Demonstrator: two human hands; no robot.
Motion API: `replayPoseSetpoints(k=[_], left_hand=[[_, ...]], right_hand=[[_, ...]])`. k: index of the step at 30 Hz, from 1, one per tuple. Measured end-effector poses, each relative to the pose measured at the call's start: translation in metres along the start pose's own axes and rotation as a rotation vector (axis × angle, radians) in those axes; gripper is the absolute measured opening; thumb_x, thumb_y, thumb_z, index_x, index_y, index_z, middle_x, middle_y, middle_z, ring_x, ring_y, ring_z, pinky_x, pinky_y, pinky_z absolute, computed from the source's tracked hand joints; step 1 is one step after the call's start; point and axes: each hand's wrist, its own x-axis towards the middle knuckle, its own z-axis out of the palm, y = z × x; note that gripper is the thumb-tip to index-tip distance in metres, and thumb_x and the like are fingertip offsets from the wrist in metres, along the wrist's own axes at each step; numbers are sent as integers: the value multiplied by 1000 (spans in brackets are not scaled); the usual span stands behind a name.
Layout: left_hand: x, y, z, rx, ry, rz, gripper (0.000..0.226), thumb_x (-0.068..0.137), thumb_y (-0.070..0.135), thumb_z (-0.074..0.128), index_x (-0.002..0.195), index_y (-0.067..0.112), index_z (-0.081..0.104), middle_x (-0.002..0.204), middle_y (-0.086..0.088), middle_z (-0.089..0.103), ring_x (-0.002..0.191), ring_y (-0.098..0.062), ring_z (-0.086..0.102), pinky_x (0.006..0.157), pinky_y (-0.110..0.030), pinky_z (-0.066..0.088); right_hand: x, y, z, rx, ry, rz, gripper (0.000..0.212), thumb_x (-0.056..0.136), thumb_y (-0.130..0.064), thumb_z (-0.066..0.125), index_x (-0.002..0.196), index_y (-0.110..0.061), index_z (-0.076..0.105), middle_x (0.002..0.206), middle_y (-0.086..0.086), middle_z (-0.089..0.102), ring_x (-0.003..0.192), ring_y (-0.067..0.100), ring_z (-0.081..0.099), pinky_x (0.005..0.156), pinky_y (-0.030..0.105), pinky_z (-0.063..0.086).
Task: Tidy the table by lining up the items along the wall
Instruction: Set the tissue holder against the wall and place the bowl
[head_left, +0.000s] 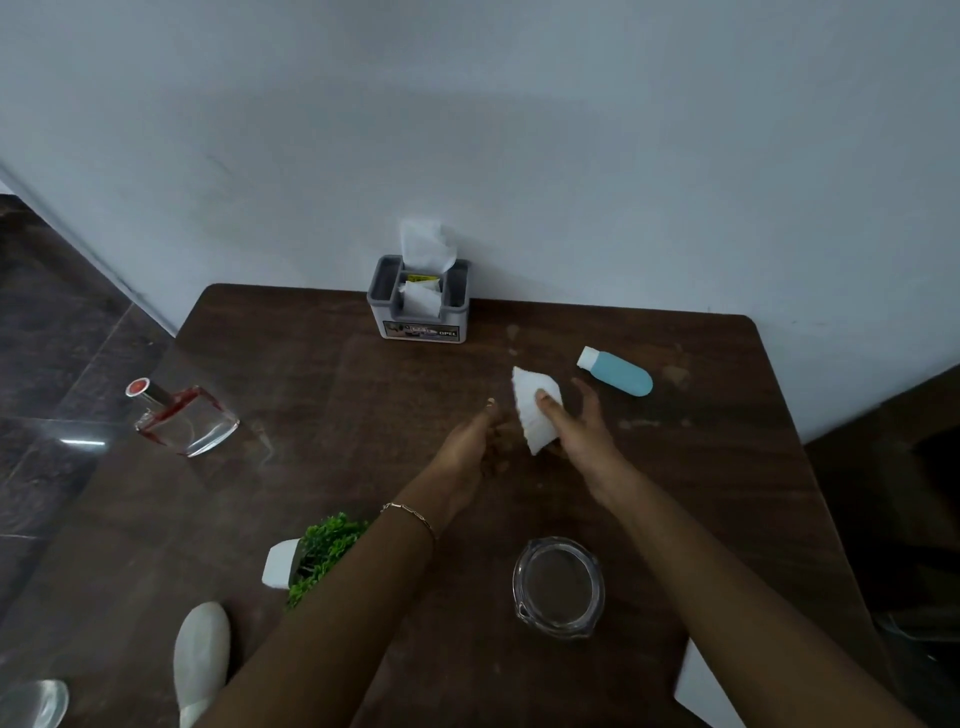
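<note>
My right hand (576, 431) pinches a folded white tissue (535, 415), thumb on its front and fingers curled behind, above the middle of the tabletop (727, 467). My left hand (467, 441) is just beside it, fingers straight and holding nothing. The grey tissue box (418, 306) stands against the wall (519, 156); its label reads "OPEL", the rest too small to read. A blue bottle (615, 371) lies on its side near the wall. A perfume bottle (182, 421) lies at the left edge; a glass jar (558, 587) and a green plant (317, 556) are nearest me.
</note>
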Motion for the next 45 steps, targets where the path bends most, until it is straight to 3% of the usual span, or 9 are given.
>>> replayPoseSetpoints(k=[4,7,12,18,20,23,34,40,45], left_hand=[[-2,1,2,40,24,31,26,93,40,54,79,19,61,74,0,58,62,-11,52,57,-26,36],[-6,-3,-3,89,5,23,10,88,24,64,88,14,64,82,-5,67,62,-10,61,52,-23,40],[-13,3,-10,29,-8,11,26,91,16,59,110,-1,59,99,-12,68,78,-22,66,64,-28,54],[1,23,-9,-2,95,18,12,94,10,54,96,0,61,97,-14,66,78,-22,66,65,-29,57],[10,33,-3,-11,118,30,16,94,7,52,101,-4,61,92,-15,65,75,-21,65,59,-27,57],[26,49,4,-4,124,41,24,95,5,50,113,-10,56,100,-19,65,74,-22,64,52,-24,57],[108,92,22,24,78,-29,35,94,1,50,129,-4,46,127,-18,56,87,-25,64,74,-33,57],[130,88,22,-5,122,-19,37,96,5,50,132,-1,44,125,-19,57,87,-24,64,69,-30,60],[132,86,23,42,150,22,37,96,3,48,131,-3,44,119,-18,55,98,-29,60,85,-36,53]], right_hand=[[-6,10,-2,610,-189,179,60,88,-45,59,141,-25,39,136,10,54,119,28,57,90,41,55],[-13,19,0,738,-277,201,52,90,-48,52,133,-19,51,134,15,57,123,31,55,100,43,49],[-19,16,7,811,-373,172,47,88,-51,46,112,-20,72,125,13,65,115,33,59,92,49,50],[-5,-12,18,560,-243,186,51,94,-59,36,122,-21,57,125,12,60,110,31,60,84,50,57],[5,-21,22,301,-92,183,45,96,-45,48,133,-19,41,127,9,54,100,26,61,71,40,59],[31,-31,18,6,82,166,61,92,-18,58,144,-17,25,138,8,44,108,26,57,79,40,60],[121,-64,11,-227,264,33,38,86,6,53,119,-9,42,119,13,50,108,30,55,74,45,61],[147,-65,10,-252,251,32,43,79,8,60,118,-7,47,119,13,54,109,32,56,74,47,61],[151,-65,11,-296,252,17,47,78,7,64,120,-7,48,118,12,55,108,31,58,78,46,60]])
